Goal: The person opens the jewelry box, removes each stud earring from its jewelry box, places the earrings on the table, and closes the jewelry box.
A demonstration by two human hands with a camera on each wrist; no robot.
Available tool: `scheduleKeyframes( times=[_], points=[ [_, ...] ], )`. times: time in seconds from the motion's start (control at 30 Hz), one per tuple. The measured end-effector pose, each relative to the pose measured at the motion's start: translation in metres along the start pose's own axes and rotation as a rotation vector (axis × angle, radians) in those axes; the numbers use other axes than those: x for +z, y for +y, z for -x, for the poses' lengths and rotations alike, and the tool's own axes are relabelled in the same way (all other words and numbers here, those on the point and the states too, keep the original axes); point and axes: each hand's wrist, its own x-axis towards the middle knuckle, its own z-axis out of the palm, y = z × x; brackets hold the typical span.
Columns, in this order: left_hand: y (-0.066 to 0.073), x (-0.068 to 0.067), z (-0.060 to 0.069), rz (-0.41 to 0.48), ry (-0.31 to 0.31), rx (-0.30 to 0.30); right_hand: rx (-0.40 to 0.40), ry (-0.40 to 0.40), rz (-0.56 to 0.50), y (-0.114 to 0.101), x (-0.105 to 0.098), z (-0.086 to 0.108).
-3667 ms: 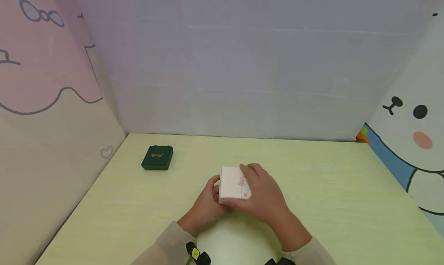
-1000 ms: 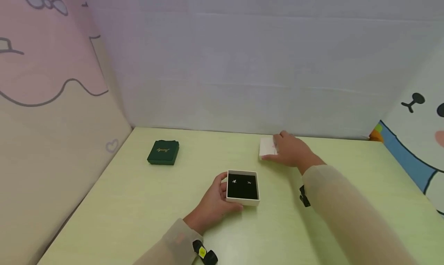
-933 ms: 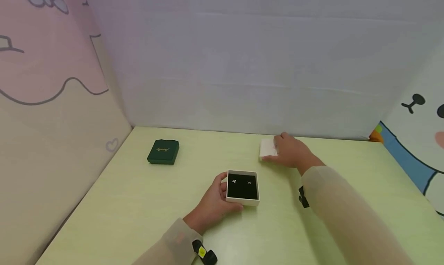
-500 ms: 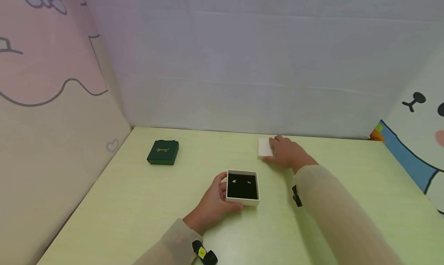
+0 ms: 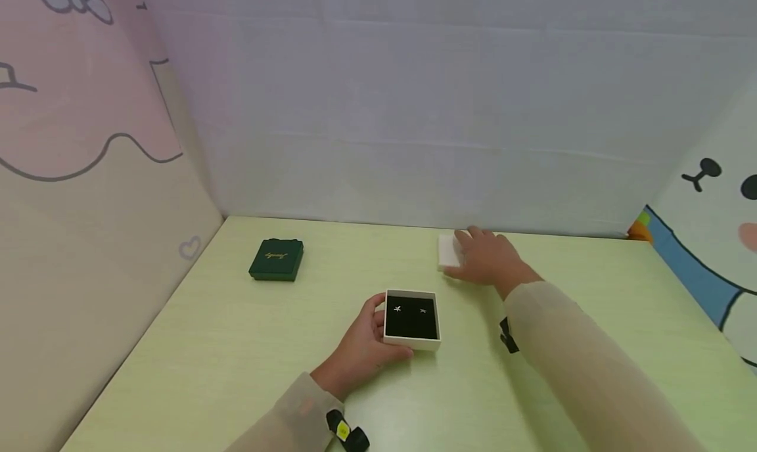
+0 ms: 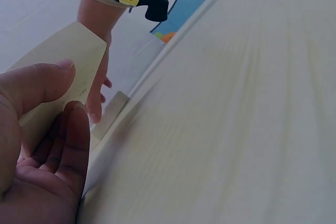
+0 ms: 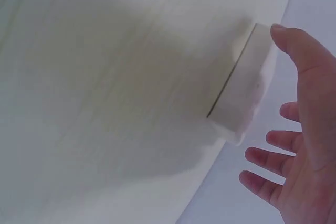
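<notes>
My left hand (image 5: 362, 350) grips a small white jewelry box base (image 5: 412, 343) by its left side and near edge, above the middle of the table. Inside, a pair of small silver earrings (image 5: 397, 309) sits on a black pad (image 5: 412, 327). Its plain outer face, the box base (image 6: 86, 51) shows between thumb and fingers in the left wrist view. At the back of the table lies the white box lid (image 5: 447, 251). Over it is my right hand (image 5: 489, 261); in the right wrist view the hand (image 7: 310, 114) has spread fingers, its thumb by the lid's (image 7: 241, 82) edge.
A dark green jewelry box (image 5: 276, 260) with gold lettering lies at the back left of the pale table (image 5: 207, 334). A white wall sheet (image 5: 378, 123) rises behind the table's back edge. Printed side panels stand left and right.
Earlier both hands held the closed white box. The lid has come off and been set at the back by my right hand, whose fingers now spread off it. My left hand kept the base.
</notes>
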Motion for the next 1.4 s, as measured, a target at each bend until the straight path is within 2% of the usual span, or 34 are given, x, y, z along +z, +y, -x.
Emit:
scheduleKeyframes(
  times=[0.33, 0.57, 0.83, 1.03, 1.17, 1.4],
  points=[
    [-0.004, 0.000, -0.001, 0.002, 0.004, -0.001, -0.065, 0.029, 0.033, -0.016, -0.011, 0.017],
    [-0.005, -0.002, -0.001, -0.008, 0.006, 0.002, -0.083, 0.025, 0.004, -0.026, -0.016, 0.031],
    [-0.005, -0.002, -0.002, -0.003, 0.001, -0.001, -0.102, 0.088, -0.071, -0.035, -0.014, 0.050],
    [-0.002, -0.001, -0.001, -0.003, -0.011, 0.017, -0.108, 0.150, -0.080, -0.044, -0.012, 0.062],
    [-0.001, -0.001, 0.000, 0.008, -0.015, 0.022, -0.068, 0.177, -0.146, -0.046, -0.007, 0.069],
    [-0.002, -0.002, 0.000, -0.027, -0.011, 0.020, -0.016, 0.189, -0.322, -0.053, 0.002, 0.083]
  ],
)
